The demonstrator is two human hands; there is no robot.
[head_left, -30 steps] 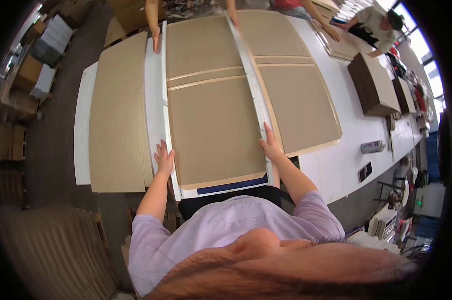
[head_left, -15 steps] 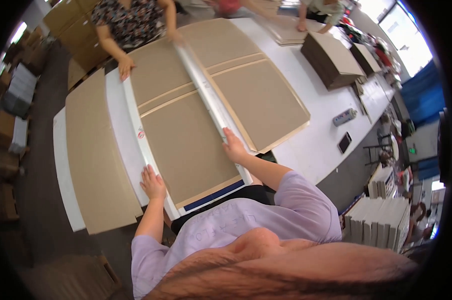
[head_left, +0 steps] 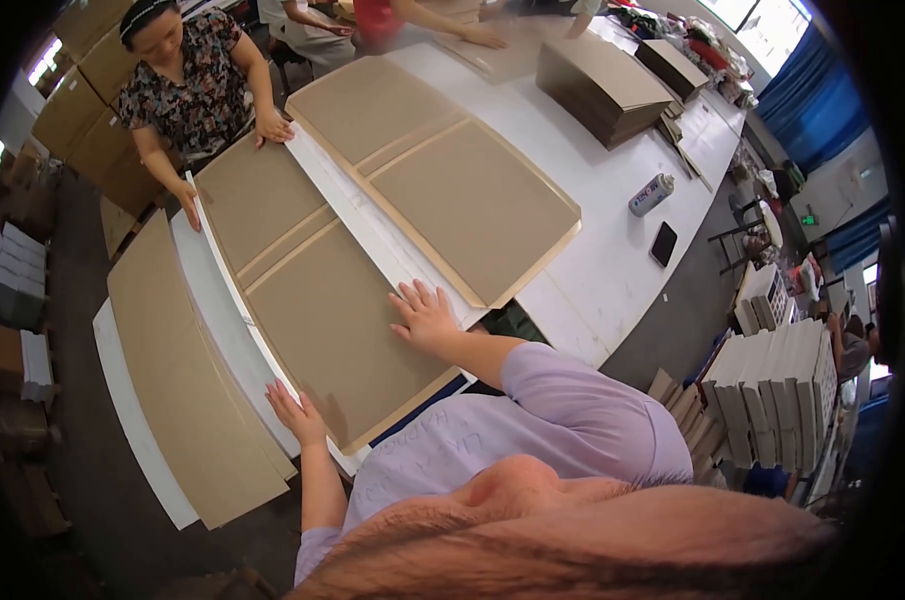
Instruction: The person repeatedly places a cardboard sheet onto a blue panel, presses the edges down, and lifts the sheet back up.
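In front of me lies a large tan cardboard panel point(head_left: 338, 325) with a cross seam and a white strip along each long side. My left hand point(head_left: 298, 415) rests on the left white strip point(head_left: 228, 262) near its close end, fingers extended. My right hand point(head_left: 429, 320) is spread flat over the panel's right edge, by the right white strip point(head_left: 348, 210). Across the table, a co-worker's two hands, one point(head_left: 273, 127) on the right edge and one point(head_left: 188, 200) on the left, touch the far end of the same panel.
A second tan panel point(head_left: 473, 210) lies at the right, and a tan sheet point(head_left: 188, 390) at the left. On the white table point(head_left: 563, 290) are a spray can point(head_left: 652, 195), a phone point(head_left: 664, 244) and a stack of brown boards point(head_left: 603, 90). White stacks point(head_left: 773, 390) stand lower right.
My right hand has shifted left and down, its fingers now spread flat. The co-worker's right-side hand has moved left. The white strips look flatter, and the view has turned.
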